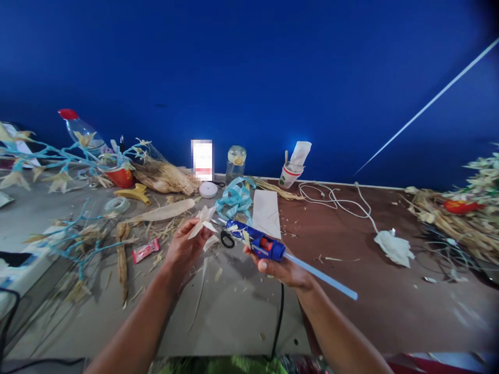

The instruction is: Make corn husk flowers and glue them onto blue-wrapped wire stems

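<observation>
The right hand (283, 267) grips the glue gun (255, 243) — its tip touches the flower (203, 221). The left hand (187, 246) pinches that flower.

On the counter (351, 311) lay a curled blue ribbon (235, 199) beside a white card (266, 213), with a glass jar (236, 162) and a paper cup (289, 175) far back by the blue wall, a white cable (331, 200) running right to a crumpled tissue (394, 248), and a red wrapper (145, 251) at the left.
</observation>
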Action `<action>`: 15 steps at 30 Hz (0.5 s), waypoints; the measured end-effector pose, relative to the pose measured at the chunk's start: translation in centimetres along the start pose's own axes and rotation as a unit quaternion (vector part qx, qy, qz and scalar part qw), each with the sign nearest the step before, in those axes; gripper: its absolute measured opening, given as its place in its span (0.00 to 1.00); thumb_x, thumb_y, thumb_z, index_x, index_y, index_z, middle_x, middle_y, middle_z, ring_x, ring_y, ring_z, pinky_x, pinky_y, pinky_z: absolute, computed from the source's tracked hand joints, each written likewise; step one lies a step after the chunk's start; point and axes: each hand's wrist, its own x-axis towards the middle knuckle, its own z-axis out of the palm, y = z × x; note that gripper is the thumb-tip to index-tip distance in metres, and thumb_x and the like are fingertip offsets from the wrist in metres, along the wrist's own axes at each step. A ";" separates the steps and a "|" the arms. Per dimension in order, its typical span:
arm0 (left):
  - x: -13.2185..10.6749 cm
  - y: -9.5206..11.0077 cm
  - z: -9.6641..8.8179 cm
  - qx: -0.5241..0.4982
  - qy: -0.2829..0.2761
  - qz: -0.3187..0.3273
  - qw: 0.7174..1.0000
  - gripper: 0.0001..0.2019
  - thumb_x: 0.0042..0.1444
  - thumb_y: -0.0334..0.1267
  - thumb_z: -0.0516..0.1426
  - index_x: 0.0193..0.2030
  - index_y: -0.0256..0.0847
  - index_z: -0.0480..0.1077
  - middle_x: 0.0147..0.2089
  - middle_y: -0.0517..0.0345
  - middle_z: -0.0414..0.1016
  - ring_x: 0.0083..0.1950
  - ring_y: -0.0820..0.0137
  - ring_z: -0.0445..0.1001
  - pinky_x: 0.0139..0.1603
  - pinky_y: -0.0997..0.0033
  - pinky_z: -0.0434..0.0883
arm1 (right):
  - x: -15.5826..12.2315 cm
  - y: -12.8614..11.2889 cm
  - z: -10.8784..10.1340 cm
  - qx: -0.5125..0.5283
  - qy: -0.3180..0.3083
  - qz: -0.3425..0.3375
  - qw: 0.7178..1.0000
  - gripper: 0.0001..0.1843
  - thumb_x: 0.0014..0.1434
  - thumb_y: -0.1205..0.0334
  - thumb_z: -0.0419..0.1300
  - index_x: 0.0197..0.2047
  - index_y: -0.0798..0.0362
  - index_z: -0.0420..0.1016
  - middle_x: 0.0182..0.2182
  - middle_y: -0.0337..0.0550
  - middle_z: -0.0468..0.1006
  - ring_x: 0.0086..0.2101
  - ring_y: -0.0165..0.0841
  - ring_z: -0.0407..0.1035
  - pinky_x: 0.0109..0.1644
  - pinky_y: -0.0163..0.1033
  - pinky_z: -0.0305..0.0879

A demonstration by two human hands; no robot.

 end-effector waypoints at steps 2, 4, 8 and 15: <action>0.0 0.0 -0.1 0.000 -0.004 -0.006 1.000 0.09 0.35 0.32 0.68 0.24 0.39 0.73 0.19 0.63 0.70 0.23 0.77 0.68 0.37 0.69 0.70 | 0.1 0.0 0.0 -0.030 0.001 -0.027 0.999 0.22 0.49 0.43 0.61 0.40 0.52 0.69 0.32 0.42 0.68 0.31 0.32 0.64 0.36 0.39 0.63; -0.1 0.0 -0.2 -0.003 0.003 -0.013 1.000 0.10 0.34 0.31 0.68 0.24 0.39 0.73 0.21 0.63 0.71 0.24 0.76 0.69 0.37 0.69 0.70 | 0.2 0.1 -0.2 -0.084 0.017 -0.063 0.994 0.16 0.52 0.49 0.61 0.38 0.51 0.68 0.32 0.41 0.65 0.30 0.31 0.61 0.35 0.38 0.62; -0.2 0.1 -0.3 -0.017 -0.002 -0.021 1.000 0.09 0.36 0.32 0.68 0.24 0.38 0.72 0.22 0.63 0.71 0.26 0.75 0.70 0.38 0.68 0.71 | 0.3 0.8 -0.7 -0.200 0.066 -0.091 0.973 0.10 0.51 0.61 0.60 0.38 0.53 0.67 0.34 0.41 0.64 0.32 0.31 0.60 0.34 0.36 0.60; -0.4 0.3 -0.3 -0.068 -0.046 -0.037 0.996 0.07 0.41 0.34 0.67 0.26 0.40 0.72 0.22 0.63 0.69 0.25 0.77 0.67 0.38 0.68 0.70 | -0.9 3.0 -1.1 -0.411 0.132 -0.009 0.902 0.12 0.47 0.64 0.61 0.37 0.55 0.68 0.36 0.44 0.65 0.34 0.34 0.64 0.39 0.38 0.63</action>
